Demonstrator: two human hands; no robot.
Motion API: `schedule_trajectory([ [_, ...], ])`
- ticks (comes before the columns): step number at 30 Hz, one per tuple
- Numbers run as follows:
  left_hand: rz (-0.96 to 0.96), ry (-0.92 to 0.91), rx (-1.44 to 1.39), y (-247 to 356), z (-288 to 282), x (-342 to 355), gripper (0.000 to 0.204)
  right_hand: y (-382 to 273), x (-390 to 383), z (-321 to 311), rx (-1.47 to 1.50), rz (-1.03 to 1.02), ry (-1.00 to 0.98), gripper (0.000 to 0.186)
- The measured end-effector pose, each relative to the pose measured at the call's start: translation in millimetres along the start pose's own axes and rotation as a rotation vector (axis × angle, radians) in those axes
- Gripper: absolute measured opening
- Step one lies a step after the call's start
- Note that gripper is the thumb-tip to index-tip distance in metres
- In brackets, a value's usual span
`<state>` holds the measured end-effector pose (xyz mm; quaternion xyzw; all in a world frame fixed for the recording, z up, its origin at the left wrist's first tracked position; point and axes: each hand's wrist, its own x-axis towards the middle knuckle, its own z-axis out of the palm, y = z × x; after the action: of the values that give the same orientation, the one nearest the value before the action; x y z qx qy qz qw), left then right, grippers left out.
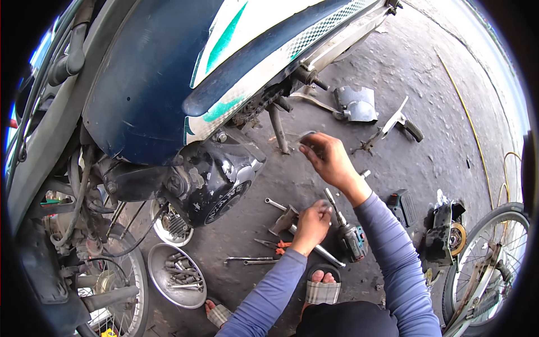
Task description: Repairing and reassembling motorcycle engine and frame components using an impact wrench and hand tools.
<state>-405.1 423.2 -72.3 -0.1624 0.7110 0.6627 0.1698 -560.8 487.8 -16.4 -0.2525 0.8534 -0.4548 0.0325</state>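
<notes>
My right hand (332,162) is raised to the right of the motorcycle's engine, its fingers curled inward. A thin, greyish curved edge shows at its fingertips, too small to name. Lower and to the left, my left hand (313,226) has its fingers bent together, and whatever they may hold is hidden. Beneath it lie a hammer-like metal head (282,221) and a long metal bar (330,256). A power driver (353,242) with a long shaft rests between my forearms. The black engine cover (216,181), its paint flaked, stands left of both hands.
Pliers (279,245) and slim wrenches (252,261) lie by my feet. A metal bowl (154,264) holds several tools. On the right are a black case (401,206), a dark motor part (439,233) and a wheel (487,216). A silver cover (357,104) and bracket (393,124) lie beyond.
</notes>
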Motion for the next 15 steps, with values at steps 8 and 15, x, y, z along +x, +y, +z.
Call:
schedule_trajectory([
  [8,0.682,0.506,-0.143,126,-59,-55,0.014,-94,57,12,0.198,-0.384,0.503,0.03],
  [15,0.726,0.446,-0.083,127,-74,-87,0.013,-92,66,21,0.101,-0.525,0.572,0.039],
])
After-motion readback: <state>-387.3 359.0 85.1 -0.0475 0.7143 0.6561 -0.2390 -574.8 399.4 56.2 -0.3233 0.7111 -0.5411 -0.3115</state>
